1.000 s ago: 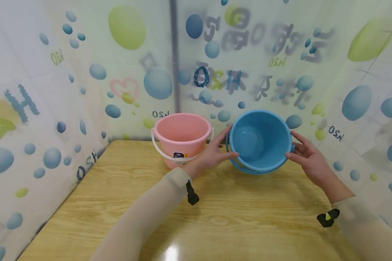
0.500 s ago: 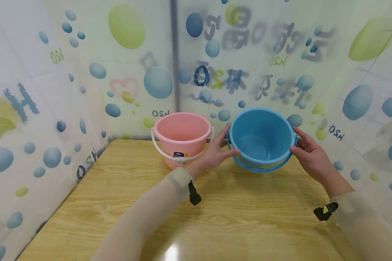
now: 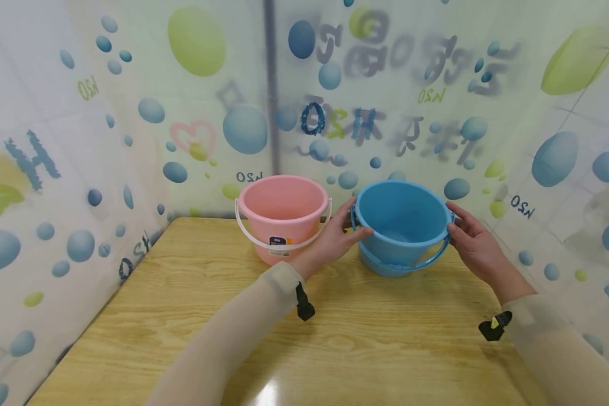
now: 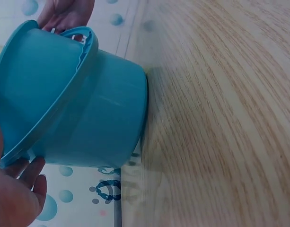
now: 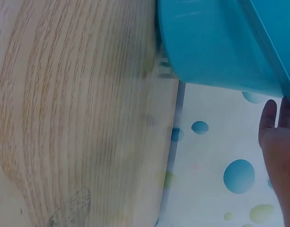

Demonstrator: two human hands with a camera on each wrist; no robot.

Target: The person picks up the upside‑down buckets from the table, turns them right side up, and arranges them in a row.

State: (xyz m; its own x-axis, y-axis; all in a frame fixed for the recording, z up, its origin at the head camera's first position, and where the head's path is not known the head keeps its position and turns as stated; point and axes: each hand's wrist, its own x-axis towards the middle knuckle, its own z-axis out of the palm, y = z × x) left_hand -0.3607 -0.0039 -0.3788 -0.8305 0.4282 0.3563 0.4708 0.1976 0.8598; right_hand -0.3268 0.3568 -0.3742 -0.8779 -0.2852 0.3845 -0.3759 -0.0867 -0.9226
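A blue bucket (image 3: 403, 217) stands at the back right of the wooden table, its opening facing up and slightly toward me. In the left wrist view, the base of the bucket (image 4: 104, 109) meets the tabletop. My left hand (image 3: 337, 237) holds its left side at the rim, thumb in front and fingers behind. On the opposite side, my right hand (image 3: 479, 242) grips the rim near the handle joint. The bucket's blue handle (image 3: 431, 259) hangs down in front. Just left of it is a pink bucket (image 3: 284, 208) with a white handle, partly covered by my left wrist.
The wooden table (image 3: 375, 344) extends toward me from the buckets. Behind it and along both sides hangs a pale curtain (image 3: 406, 73) printed with blue and green dots. Black straps with small devices (image 3: 304, 304) sit on both wrists.
The blue bucket has tipped from facing me to nearly upright and come down to the tabletop. Both hands moved with it, the right one slightly leftward. The pink bucket has stayed put.
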